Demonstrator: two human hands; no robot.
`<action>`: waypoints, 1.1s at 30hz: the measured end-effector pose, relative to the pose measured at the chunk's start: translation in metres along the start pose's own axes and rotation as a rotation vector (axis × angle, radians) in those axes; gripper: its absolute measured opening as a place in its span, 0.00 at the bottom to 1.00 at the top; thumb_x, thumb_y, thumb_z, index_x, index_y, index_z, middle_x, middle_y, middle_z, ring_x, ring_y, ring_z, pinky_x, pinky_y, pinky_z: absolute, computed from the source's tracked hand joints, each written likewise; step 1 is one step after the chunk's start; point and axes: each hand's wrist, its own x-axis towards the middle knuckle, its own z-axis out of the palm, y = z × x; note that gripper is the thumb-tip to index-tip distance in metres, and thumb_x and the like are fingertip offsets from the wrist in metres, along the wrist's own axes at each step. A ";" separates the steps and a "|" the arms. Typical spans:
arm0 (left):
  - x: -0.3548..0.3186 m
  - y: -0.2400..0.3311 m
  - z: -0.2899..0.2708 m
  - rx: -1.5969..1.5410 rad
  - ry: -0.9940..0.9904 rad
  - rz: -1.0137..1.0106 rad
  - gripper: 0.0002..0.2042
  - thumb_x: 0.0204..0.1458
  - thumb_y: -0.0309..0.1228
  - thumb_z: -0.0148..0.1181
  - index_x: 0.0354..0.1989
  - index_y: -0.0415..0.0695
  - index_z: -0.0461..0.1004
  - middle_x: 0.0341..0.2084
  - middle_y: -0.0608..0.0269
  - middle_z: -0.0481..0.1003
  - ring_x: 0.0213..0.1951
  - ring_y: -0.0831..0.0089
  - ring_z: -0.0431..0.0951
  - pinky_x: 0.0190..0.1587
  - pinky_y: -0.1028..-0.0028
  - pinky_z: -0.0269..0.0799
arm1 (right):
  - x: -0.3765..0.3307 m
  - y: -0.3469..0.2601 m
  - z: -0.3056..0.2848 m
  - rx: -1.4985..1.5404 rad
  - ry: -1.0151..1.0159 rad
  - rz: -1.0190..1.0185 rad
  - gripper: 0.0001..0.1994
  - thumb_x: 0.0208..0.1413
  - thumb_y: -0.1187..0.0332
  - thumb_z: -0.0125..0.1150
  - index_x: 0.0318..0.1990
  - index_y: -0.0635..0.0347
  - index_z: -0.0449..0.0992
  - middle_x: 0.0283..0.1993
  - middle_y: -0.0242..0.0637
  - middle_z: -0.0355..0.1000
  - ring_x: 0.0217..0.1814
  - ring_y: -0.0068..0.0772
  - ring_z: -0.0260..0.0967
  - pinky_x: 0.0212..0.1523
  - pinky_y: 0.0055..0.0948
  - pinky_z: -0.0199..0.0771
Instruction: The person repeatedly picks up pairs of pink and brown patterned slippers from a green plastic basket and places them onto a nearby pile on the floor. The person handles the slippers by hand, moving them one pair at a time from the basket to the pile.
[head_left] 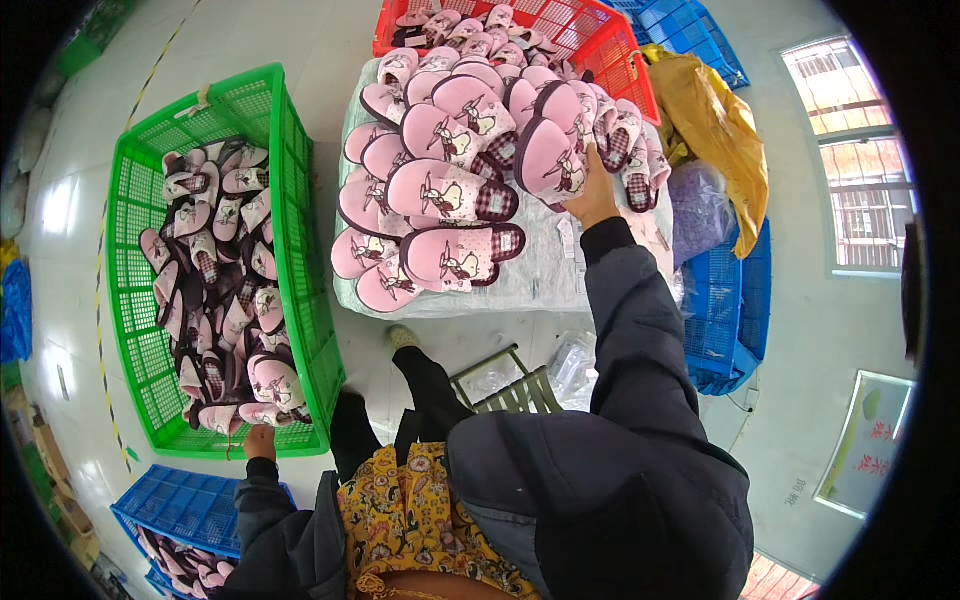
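Note:
My right hand (597,192) is closed on a pink slipper (545,160) with a dark sole and a cartoon dog print, at the right of a slipper pile. Matching slippers (440,190) lie in overlapping stacks beside it, some showing checked linings. They rest on a plastic-wrapped bale (540,285). At lower left my left hand (260,442) is closed on the near rim of a green crate (300,290), next to a red cord (232,438). Its fingertips are partly hidden. Jumbled slippers of the same kind (215,280) lie in that crate.
A red crate (580,28) of slippers stands behind the bale. Blue crates (715,310) and a yellow sack (710,130) are at the right. Another blue crate (185,505) sits at lower left. A folding stool (510,390) stands by my legs.

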 end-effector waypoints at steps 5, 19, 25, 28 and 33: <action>-0.002 0.007 0.010 0.026 -0.040 0.103 0.12 0.48 0.39 0.55 0.27 0.43 0.76 0.28 0.52 0.76 0.34 0.52 0.76 0.39 0.58 0.70 | 0.055 0.028 -0.044 -0.083 0.036 0.115 0.23 0.66 0.52 0.37 0.57 0.59 0.65 0.56 0.37 0.69 0.54 0.39 0.69 0.54 0.45 0.68; 0.004 0.054 -0.007 -0.085 -0.029 -0.106 0.12 0.50 0.41 0.55 0.29 0.44 0.77 0.29 0.52 0.77 0.34 0.52 0.77 0.37 0.58 0.71 | 0.057 0.067 -0.119 -0.683 0.366 -0.017 0.30 0.61 0.43 0.41 0.63 0.54 0.59 0.60 0.37 0.64 0.64 0.33 0.59 0.59 0.37 0.57; 0.003 0.014 -0.018 -0.031 0.037 -0.165 0.12 0.51 0.37 0.49 0.25 0.43 0.75 0.28 0.50 0.75 0.34 0.48 0.73 0.38 0.53 0.68 | -0.011 0.126 -0.134 -0.803 0.336 -0.600 0.23 0.64 0.56 0.43 0.59 0.64 0.61 0.59 0.39 0.61 0.58 0.32 0.60 0.61 0.34 0.57; 0.012 -0.012 -0.030 -0.051 0.116 -0.177 0.11 0.51 0.36 0.50 0.27 0.43 0.75 0.29 0.51 0.74 0.36 0.50 0.73 0.39 0.56 0.69 | -0.121 0.160 0.070 -1.046 0.282 -0.577 0.15 0.64 0.64 0.48 0.48 0.69 0.68 0.44 0.38 0.67 0.44 0.29 0.65 0.48 0.27 0.66; 0.029 -0.051 -0.040 -0.071 0.188 -0.170 0.10 0.49 0.33 0.50 0.26 0.42 0.75 0.29 0.53 0.74 0.38 0.54 0.73 0.40 0.57 0.69 | -0.184 0.308 0.174 -1.248 -0.550 -0.061 0.07 0.59 0.69 0.55 0.42 0.62 0.72 0.36 0.29 0.69 0.35 0.18 0.65 0.37 0.18 0.66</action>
